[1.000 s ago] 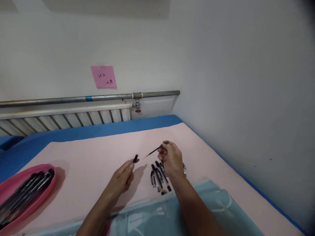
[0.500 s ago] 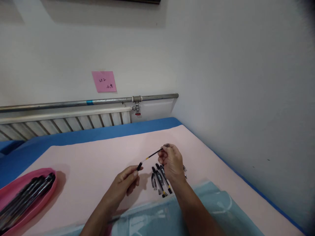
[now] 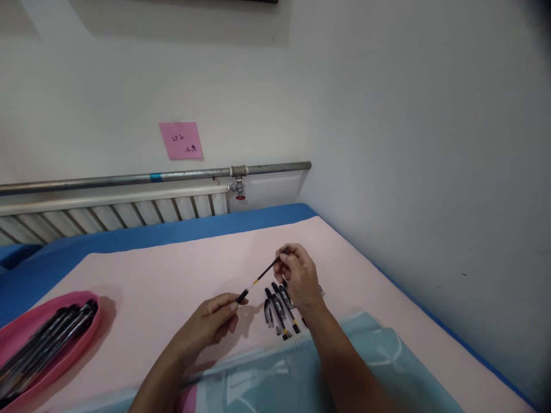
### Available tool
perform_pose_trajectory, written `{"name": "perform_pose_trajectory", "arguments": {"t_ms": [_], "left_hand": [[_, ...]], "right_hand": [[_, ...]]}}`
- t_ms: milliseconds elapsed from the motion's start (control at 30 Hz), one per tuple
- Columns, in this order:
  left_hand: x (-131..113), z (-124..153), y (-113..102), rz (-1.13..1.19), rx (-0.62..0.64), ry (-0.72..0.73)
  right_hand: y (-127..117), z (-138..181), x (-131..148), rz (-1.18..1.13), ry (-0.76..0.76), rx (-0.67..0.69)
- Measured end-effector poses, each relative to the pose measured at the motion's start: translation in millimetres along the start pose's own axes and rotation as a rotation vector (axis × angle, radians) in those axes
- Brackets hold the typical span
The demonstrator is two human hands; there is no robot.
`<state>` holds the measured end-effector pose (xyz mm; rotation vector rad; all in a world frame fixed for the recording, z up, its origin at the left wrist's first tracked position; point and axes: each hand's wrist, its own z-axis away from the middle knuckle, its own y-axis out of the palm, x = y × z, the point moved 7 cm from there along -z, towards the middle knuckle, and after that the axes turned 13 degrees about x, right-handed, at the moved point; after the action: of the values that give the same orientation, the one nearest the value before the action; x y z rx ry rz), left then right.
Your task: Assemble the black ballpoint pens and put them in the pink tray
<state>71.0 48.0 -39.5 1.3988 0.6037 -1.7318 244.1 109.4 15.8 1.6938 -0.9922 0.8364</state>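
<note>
My right hand (image 3: 298, 274) pinches the far end of a thin black pen refill (image 3: 263, 275) with a yellow band near its tip. My left hand (image 3: 210, 322) pinches a small black pen part (image 3: 242, 296) that meets the refill's tip. Both hands hover just above the pink mat (image 3: 172, 275). Under my right hand lie several loose black pen parts (image 3: 278, 310).
A pink tray (image 3: 55, 358) with several black pens sits at the left edge. A light blue cloth (image 3: 275, 378) covers the near side. A blue mattress edge (image 3: 172, 229), a radiator (image 3: 112, 209), a pipe and a pink sticky note (image 3: 181, 140) are behind; a white wall stands to the right.
My left hand has brought the small black part from a gap away up to the refill's tip. My right hand has tilted the refill slightly down toward it.
</note>
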Motion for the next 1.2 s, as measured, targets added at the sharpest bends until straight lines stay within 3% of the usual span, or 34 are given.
{"name": "perform_pose_trajectory", "arguments": {"t_ms": [333,567,733,800,867,933,1067,1200], "left_hand": [[11,-1,2,-0.112,0.041,-0.087],[2,1,1,0.003,0.001,-0.044],[-1,2,-2,0.053,-0.050,0.005],[-1,3,-5,0.063,-0.074,0.013],[-1,4,-8,0.074,-0.101,0.014],[0,4,-10,0.084,-0.117,0.006],[0,3,-11,0.084,-0.119,-0.021],[0,3,-9,0.054,-0.130,-0.058]], "right_hand": [[14,5,-1,0.008,-0.032,0.148],[11,3,-14,-0.038,0.079,0.047],[42,18,-40,0.280,0.393,0.404],[42,21,-39,0.358,0.428,0.422],[32,18,-30,0.479,0.405,0.347],[21,15,-18,0.725,0.386,0.310],[22,26,-8,1.322,0.432,0.553],[31,48,-11,1.548,0.644,0.760]]}}
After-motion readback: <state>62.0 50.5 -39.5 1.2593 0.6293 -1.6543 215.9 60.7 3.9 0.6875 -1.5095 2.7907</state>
